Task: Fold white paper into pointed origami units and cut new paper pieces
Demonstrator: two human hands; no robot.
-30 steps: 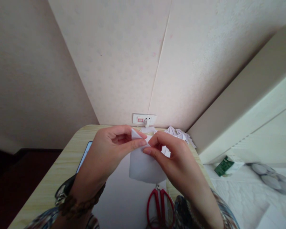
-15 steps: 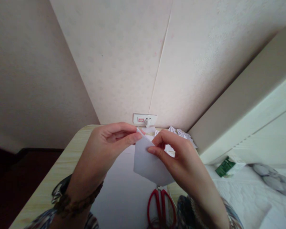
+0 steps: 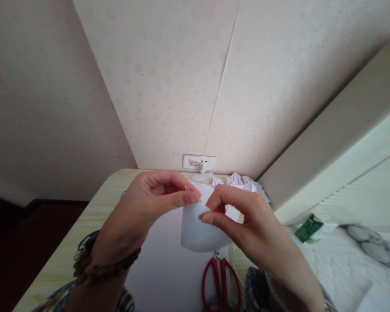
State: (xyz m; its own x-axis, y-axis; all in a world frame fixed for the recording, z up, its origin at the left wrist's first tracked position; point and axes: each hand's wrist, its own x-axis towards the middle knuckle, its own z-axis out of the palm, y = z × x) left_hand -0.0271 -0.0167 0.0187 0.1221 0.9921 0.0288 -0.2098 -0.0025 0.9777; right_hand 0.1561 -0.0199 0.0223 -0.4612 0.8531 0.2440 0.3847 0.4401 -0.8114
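Between both hands a small piece of white paper (image 3: 199, 234) is held up, its lower part bowed into a curve. My left hand (image 3: 164, 195) pinches its top edge between thumb and fingers. With thumb and bent forefinger my right hand (image 3: 234, 212) grips the same paper a little lower and to the right. Below it a larger white sheet (image 3: 164, 264) lies flat on the wooden table. Red-handled scissors (image 3: 221, 281) rest near the front, handles toward me, the blades mostly hidden.
Folded white paper pieces (image 3: 243, 182) lie at the table's back right, by the wall. A wall socket (image 3: 199, 163) with a plug sits just above the table (image 3: 100, 195). To the right, a green and white box (image 3: 310, 227) stands on a white quilted surface (image 3: 338, 264).
The paper was flat and folded to a point at the top; now it is bowed and its fold has loosened. My left fingers have shifted slightly right and down.
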